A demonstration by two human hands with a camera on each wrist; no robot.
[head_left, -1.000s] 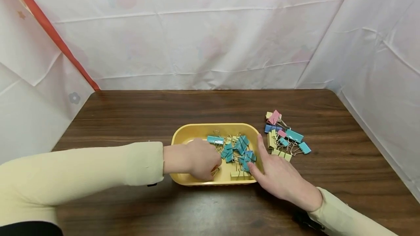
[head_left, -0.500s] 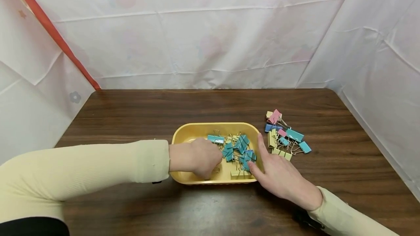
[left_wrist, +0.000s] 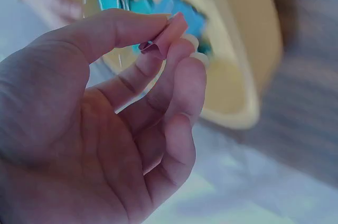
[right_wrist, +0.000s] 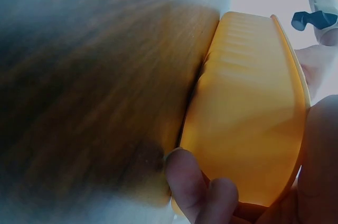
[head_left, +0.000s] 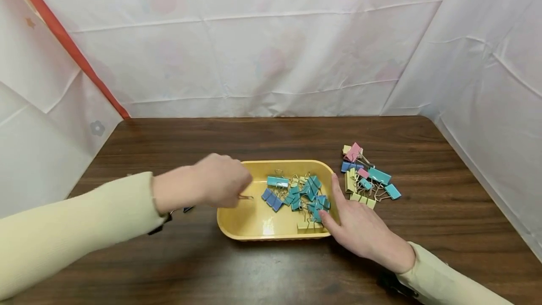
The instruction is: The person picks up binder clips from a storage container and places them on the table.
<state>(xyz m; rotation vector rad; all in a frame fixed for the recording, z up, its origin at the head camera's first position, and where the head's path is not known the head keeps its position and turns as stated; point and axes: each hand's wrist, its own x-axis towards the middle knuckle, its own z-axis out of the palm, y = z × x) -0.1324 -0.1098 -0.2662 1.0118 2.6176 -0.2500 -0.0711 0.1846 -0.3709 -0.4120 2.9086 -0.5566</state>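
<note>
My left hand [head_left: 218, 180] is over the left end of the yellow tray [head_left: 254, 237]. Its thumb and fingertips pinch a small pink binder clip [left_wrist: 171, 35], clearest in the left wrist view; the head view shows only its wire end. My right hand [head_left: 360, 225] holds the tray's right end, with fingers [right_wrist: 185, 182] bent against the outer wall in the right wrist view. Inside the tray lie several binder clips: teal [head_left: 312, 187], blue [head_left: 273, 200] and pale yellow [head_left: 309, 227], mostly toward the right side.
A loose pile of pink, blue, teal and yellow binder clips [head_left: 378, 175] lies on the dark wooden table [head_left: 190, 140], right of the tray. A small dark blue thing [head_left: 187, 209] shows beside the left forearm. White cloth [head_left: 271, 60] hangs behind the table.
My left hand has come up and left from the tray's floor, with the pink binder clip pinched. The blue clip it covered now shows. My right hand has stayed in place.
</note>
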